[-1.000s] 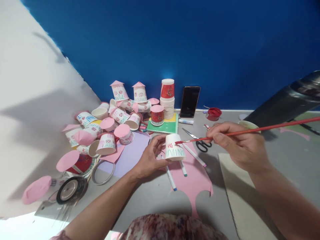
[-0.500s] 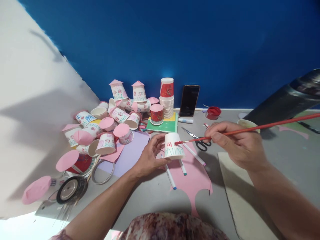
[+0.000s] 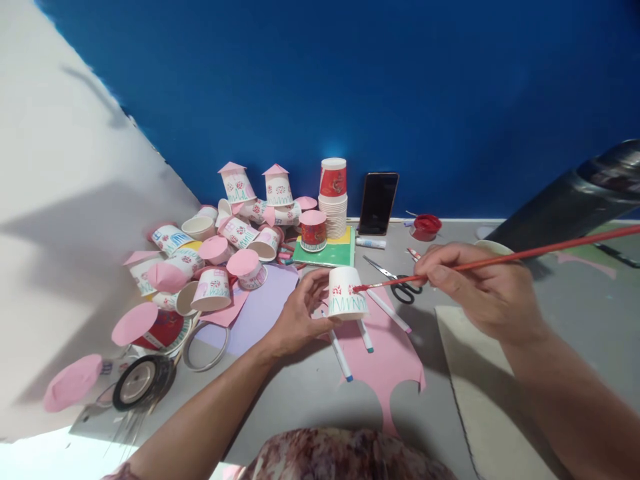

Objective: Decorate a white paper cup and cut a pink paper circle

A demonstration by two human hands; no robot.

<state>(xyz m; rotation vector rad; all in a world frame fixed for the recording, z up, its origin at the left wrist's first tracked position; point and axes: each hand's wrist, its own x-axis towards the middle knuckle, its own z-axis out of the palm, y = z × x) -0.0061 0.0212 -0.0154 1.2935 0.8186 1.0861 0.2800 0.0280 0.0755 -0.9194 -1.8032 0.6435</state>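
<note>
My left hand is closed round the left side of an upside-down white paper cup. Green zigzag lines run round the cup near its rim, with red dabs above them. In my right hand is a long red paintbrush, pinched between thumb and fingers. Its red-tipped bristles touch the cup's side, at the right-hand dabs. Below the cup lies a sheet of pink paper with rounded cut-outs, and white markers rest on it. Black-handled scissors lie just behind the brush.
Decorated cups with pink tops are heaped at the left. A cup stack and a phone stand against the blue wall. Red paint sits in a small tub. A dark flask leans at the right, beyond a pale cloth.
More red dabs show on the right part of the cup. The brush tip has shifted very slightly, still against the cup. Both hands stay in nearly the same place.
</note>
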